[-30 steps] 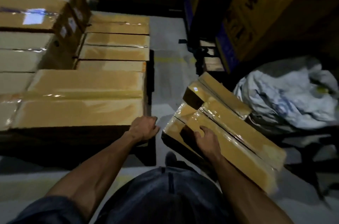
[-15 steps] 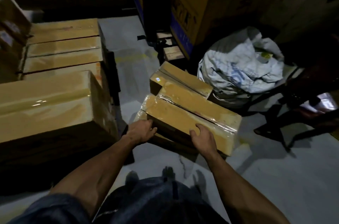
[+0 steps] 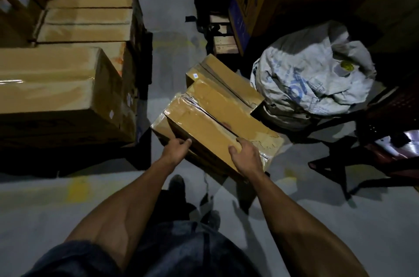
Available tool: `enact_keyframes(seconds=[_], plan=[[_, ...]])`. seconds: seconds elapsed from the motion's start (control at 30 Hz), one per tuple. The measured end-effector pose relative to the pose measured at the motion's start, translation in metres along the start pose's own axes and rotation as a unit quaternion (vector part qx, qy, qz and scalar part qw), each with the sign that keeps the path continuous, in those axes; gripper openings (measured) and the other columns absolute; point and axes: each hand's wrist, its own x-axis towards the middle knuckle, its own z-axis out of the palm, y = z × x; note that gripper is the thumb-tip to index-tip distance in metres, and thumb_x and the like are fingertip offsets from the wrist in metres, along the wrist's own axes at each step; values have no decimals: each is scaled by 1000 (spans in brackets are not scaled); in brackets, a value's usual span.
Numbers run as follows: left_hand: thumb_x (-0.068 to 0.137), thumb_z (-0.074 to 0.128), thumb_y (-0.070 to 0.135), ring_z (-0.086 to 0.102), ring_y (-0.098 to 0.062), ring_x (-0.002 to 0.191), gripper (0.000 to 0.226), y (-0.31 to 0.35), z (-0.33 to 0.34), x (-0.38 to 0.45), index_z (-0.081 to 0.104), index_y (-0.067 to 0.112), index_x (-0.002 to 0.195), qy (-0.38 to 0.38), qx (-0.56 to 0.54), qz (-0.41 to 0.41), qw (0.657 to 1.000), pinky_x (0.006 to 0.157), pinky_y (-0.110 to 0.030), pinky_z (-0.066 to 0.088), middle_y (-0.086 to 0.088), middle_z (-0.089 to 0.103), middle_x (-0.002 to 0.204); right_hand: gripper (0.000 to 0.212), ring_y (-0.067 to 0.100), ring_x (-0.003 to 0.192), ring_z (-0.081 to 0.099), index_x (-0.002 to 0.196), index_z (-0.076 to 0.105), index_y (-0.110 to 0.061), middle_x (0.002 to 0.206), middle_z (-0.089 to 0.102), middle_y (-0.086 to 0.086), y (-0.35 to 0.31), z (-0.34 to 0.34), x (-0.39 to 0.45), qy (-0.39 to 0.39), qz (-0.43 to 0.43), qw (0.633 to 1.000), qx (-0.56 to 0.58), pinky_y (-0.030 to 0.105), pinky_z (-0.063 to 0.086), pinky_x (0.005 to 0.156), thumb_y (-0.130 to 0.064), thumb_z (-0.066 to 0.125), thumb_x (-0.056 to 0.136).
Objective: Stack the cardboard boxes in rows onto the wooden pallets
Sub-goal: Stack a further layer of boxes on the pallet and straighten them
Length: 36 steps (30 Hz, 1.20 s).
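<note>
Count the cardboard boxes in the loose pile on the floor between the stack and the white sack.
3: the top box both hands hold, one beneath it, one behind. More may be hidden.

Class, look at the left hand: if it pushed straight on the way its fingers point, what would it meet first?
The left hand points up and right, already gripping the near end of the tilted cardboard box; that box comes first, though depth is hard to judge.

The scene is dim and grainy, lit from above, with the upper right lost in near-black. Tape on the stacked boxes [image 3: 52, 81] throws a small glare. Hard shadows fall on the grey floor [image 3: 340, 231]. Wide-angle distortion bends the edges, and detail stays soft throughout.
</note>
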Motion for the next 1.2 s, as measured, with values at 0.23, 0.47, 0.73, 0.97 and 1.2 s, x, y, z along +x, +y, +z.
enact_keyframes(seconds=[0.23, 0.47, 0.73, 0.97, 1.2], plan=[[100, 58, 39, 62, -36, 111, 49, 3, 26, 44, 58, 1, 131, 5, -216, -148, 965, 97, -43, 51, -14, 65, 119, 58, 32, 135, 47, 147, 47, -14, 146, 52, 12, -13, -14, 68, -25, -4, 998, -54, 42, 40, 109, -43, 55, 97], [100, 59, 42, 51, -33, 128, 66, 22, 59, 92, 40, 2, 149, -6, -296, -237, 925, 95, -34, 44, -14, 50, 144, 63, 34, 137, 44, 150, 42, -13, 150, 48, 13, -1, -27, 142, -44, 20, 994, -98, 43, 39, 111, -44, 56, 96], [99, 58, 45, 53, -32, 115, 43, 19, 130, 122, 59, 10, 123, 62, -359, -321, 874, 91, -33, 39, -4, 54, 115, 70, 33, 133, 47, 152, 36, -14, 150, 46, 12, 20, -27, 244, -94, -22, 987, -128, 48, 42, 109, -42, 60, 92], [85, 72, 56, 58, -32, 120, 73, 0, 215, 154, 53, 14, 142, 156, -459, -329, 811, 105, -46, 46, -8, 58, 138, 79, 36, 138, 40, 155, 27, -15, 153, 40, 14, 85, -3, 333, -186, -35, 968, -163, 48, 34, 112, -46, 64, 93], [63, 79, 62, 66, -33, 106, 79, -10, 246, 164, 64, 17, 127, 211, -523, -304, 768, 98, -52, 51, -8, 71, 117, 80, 31, 119, 58, 141, 49, -17, 131, 61, 9, 130, 7, 359, -253, -37, 966, -45, 42, 48, 100, -66, 69, 81]])
